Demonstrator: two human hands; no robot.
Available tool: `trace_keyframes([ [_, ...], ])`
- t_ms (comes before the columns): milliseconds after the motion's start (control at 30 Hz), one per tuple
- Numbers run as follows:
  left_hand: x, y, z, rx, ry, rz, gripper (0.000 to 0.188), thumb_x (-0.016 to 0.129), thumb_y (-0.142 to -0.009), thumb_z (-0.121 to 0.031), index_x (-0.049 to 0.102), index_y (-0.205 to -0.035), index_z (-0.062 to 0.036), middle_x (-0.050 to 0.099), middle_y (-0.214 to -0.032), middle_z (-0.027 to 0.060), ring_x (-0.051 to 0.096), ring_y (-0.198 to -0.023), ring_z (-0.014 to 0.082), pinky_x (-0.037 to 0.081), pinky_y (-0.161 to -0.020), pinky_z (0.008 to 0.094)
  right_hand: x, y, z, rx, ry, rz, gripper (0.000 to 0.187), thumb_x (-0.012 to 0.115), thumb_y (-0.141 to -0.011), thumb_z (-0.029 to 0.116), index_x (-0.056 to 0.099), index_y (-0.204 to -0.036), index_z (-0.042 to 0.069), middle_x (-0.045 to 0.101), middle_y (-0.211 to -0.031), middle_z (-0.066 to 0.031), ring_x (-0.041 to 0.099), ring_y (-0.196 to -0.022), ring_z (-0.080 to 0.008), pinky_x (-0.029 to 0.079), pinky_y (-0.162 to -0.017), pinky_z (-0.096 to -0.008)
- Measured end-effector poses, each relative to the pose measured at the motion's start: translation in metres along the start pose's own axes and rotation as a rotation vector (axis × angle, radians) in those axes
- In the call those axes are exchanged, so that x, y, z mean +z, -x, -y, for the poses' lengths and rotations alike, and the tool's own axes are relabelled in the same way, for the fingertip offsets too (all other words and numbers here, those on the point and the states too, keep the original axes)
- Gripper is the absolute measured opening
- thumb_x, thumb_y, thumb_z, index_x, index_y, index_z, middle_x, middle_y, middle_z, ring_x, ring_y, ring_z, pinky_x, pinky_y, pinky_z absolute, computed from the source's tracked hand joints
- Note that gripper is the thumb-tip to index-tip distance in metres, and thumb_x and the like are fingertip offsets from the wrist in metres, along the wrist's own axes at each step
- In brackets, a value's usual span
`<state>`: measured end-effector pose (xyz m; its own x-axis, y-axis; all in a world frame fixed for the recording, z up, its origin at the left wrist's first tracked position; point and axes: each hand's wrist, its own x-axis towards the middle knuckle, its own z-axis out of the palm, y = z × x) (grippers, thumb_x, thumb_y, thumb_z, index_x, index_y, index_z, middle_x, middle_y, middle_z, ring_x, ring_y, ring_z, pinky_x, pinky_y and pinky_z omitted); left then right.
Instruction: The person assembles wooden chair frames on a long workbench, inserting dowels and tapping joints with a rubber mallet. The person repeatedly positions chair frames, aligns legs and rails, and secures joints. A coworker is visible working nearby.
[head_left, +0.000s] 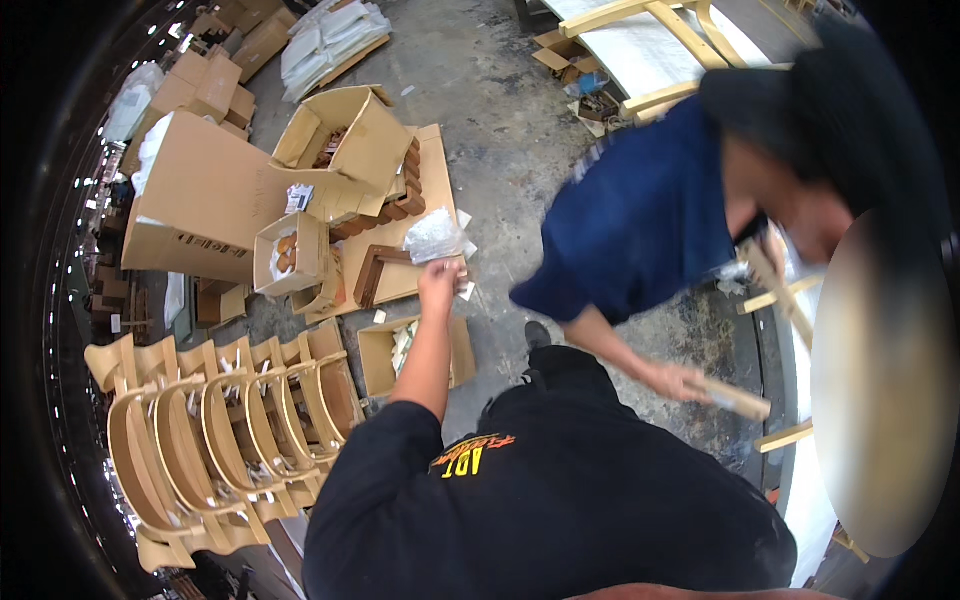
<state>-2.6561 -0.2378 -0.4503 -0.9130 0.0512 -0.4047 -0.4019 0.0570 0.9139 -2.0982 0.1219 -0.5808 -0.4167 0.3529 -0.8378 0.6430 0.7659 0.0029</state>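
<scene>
My left hand [441, 284] is stretched forward over the cardboard sheet, its fingers loosely bent and apart, with nothing visible in them. Just beyond it lies a clear plastic bag [433, 237]. Brown L-shaped wooden pieces [372, 275] rest on the cardboard beside the bag. Below my forearm stands an open carton [376, 358] with pale pieces inside. My right hand is out of view. At my right, a co-worker in a dark blue shirt [640, 215] leans over, a hand [672, 381] gripping a light wooden piece [736, 398].
Curved wooden chair frames [215, 435] stand in a row at the left. Cartons, including a tall one [205, 200] and an open one [345, 140], crowd the upper left. A white-topped table [640, 50] with wooden frames extends along the right. Grey concrete floor [470, 110] shows between.
</scene>
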Motion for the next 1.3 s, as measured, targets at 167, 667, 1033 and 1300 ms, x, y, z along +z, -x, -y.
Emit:
trace_keyframes([
  [167,0.155,-0.149,-0.082,0.100,-0.075,0.317,0.019,0.067,-0.096,-0.017,0.066,-0.100,0.0015,0.070,-0.085,0.0097,0.063,-0.060,0.0159,0.052,-0.054,0.0296,-0.135,-0.076,0.148,0.228,-0.844,-0.277,0.020,0.065,-0.080,0.026,0.073,-0.067,0.012,0.071,-0.069,-0.0097,0.071,-0.066,-0.0264,0.054,-0.060,-0.0426],
  [667,0.233,-0.270,-0.084,-0.226,-0.328,1.010,0.017,0.072,-0.091,-0.012,0.069,-0.105,-0.0024,0.066,-0.081,0.0035,0.062,-0.061,0.0127,0.054,-0.051,0.0291,-0.122,-0.045,0.405,0.817,-1.396,-0.147,0.029,0.061,-0.086,0.030,0.073,-0.071,0.008,0.071,-0.069,-0.0132,0.071,-0.066,-0.0276,0.055,-0.062,-0.0447],
  [1033,0.222,-0.525,-0.208,-0.361,-0.071,0.809,0.023,0.067,-0.098,-0.034,0.057,-0.097,-0.0126,0.066,-0.082,0.0040,0.060,-0.063,0.0144,0.052,-0.058,0.0334,-0.266,-0.230,0.498,0.536,-1.027,-0.041,0.036,0.058,-0.090,0.033,0.073,-0.074,0.004,0.070,-0.069,-0.0157,0.071,-0.067,-0.0284,0.056,-0.063,-0.0462],
  [1300,0.262,-0.729,-0.348,-0.198,0.106,0.570,0.018,0.066,-0.099,-0.030,0.064,-0.100,-0.0124,0.065,-0.079,0.0022,0.055,-0.059,0.0121,0.046,-0.053,0.0288,-0.787,-0.438,0.445,-0.019,-1.728,-0.754,0.009,0.069,-0.083,0.009,0.065,-0.082,0.001,0.058,-0.065,-0.0058,0.049,-0.047,-0.0149,0.034,-0.039,-0.0311],
])
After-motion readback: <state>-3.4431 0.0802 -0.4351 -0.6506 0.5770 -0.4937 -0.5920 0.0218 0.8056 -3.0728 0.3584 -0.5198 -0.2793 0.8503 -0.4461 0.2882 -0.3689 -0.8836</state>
